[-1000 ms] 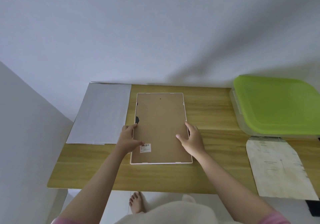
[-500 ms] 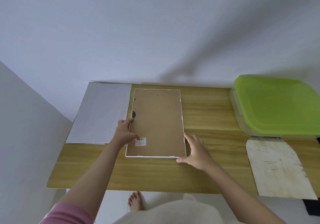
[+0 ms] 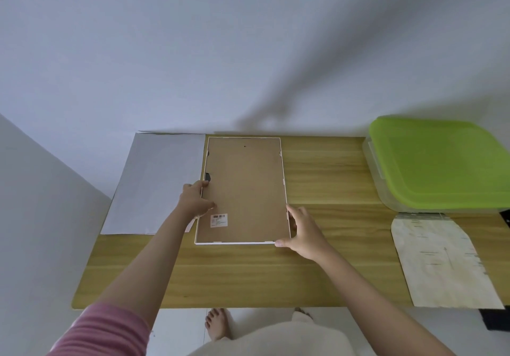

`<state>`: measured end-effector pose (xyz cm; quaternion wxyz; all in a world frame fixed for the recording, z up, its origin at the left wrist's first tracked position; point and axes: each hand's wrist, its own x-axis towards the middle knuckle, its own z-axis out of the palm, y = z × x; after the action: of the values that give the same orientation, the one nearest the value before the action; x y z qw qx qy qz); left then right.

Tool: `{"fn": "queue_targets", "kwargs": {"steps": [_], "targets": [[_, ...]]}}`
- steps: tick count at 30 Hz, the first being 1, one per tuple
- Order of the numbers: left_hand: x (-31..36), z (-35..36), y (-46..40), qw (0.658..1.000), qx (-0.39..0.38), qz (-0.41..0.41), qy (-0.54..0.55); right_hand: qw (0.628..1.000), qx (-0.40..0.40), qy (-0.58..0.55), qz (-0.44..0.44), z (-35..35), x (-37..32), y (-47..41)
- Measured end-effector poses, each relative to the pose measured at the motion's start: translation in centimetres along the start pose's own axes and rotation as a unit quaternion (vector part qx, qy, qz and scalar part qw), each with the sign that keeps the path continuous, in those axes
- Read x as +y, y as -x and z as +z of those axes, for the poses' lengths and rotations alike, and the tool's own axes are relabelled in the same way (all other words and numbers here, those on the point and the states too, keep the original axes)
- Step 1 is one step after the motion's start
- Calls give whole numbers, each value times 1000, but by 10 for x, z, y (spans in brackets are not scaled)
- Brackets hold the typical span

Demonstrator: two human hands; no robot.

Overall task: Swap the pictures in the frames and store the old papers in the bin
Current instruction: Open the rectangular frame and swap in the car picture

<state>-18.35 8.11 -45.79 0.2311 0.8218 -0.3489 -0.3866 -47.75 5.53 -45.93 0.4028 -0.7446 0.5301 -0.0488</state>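
Note:
A white picture frame [image 3: 244, 187] lies face down on the wooden table [image 3: 331, 184], its brown backing board up with a barcode sticker near the front left corner. My left hand [image 3: 194, 199] grips the frame's left edge, thumb on the backing. My right hand [image 3: 302, 231] holds the front right corner, thumb along the front edge. A white sheet [image 3: 158, 182] lies left of the frame. A worn, yellowed paper [image 3: 438, 262] lies at the front right. The clear bin with a green lid [image 3: 441, 162] stands shut at the back right.
The table's back edge meets a pale wall. A grey panel rises at the left. A dark object [image 3: 495, 319] sits below the table's front right corner. My bare foot [image 3: 218, 325] is on the floor under the front edge.
The frame has slid away from me toward the wall and slightly left. My right hand moved from the frame's right edge down to its front right corner.

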Motion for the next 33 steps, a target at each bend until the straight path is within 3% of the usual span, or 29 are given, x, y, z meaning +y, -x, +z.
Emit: {"fn": "queue_targets", "kwargs": {"steps": [14,24,33], "targets": [[0,-8,2,980,-3,-11,201,998,6,-59,-6,3,0,2],[0,-11,6,968,-12,-38,250,996,8,-87,-9,4,5,3],[4,-13,15,973,11,-11,229,992,21,-123,13,7,0,2]]}}
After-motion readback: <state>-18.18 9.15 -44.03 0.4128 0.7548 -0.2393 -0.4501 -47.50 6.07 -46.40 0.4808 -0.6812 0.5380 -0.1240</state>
